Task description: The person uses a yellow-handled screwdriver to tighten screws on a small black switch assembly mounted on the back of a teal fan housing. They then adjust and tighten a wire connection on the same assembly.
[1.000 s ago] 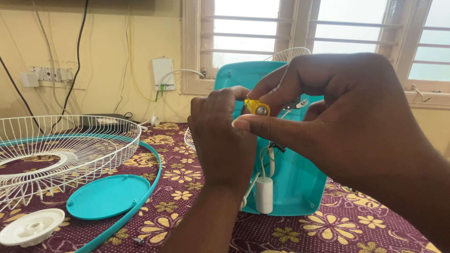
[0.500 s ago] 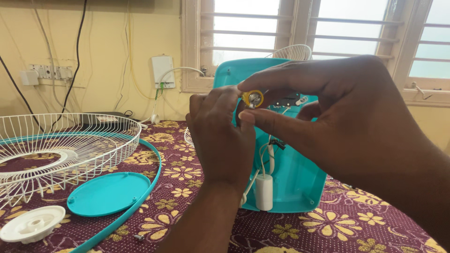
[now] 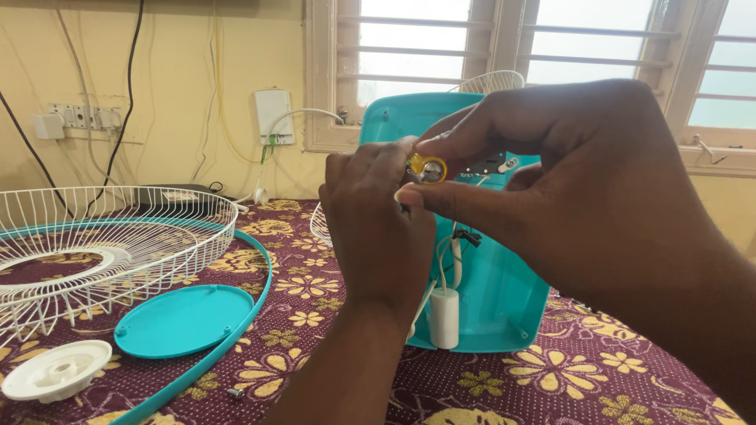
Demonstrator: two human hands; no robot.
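Left hand point(image 3: 378, 216) and right hand point(image 3: 551, 181) raised together at centre, above the worktop point(image 3: 315, 315) with its maroon flowered cloth. Small yellow ring-shaped part point(image 3: 427, 168) pinched between fingertips of both hands, just in front of the upright teal housing point(image 3: 488, 291). White cylinder point(image 3: 444, 317) on thin wires hanging below the hands, against the housing's lower inside. At left: white wire guard point(image 3: 102, 236) edged by a teal ring point(image 3: 252, 299); near it, a teal round cover point(image 3: 183, 319), a white round cap point(image 3: 57, 370) and a small screw point(image 3: 235, 391). Far side: yellow wall, window.
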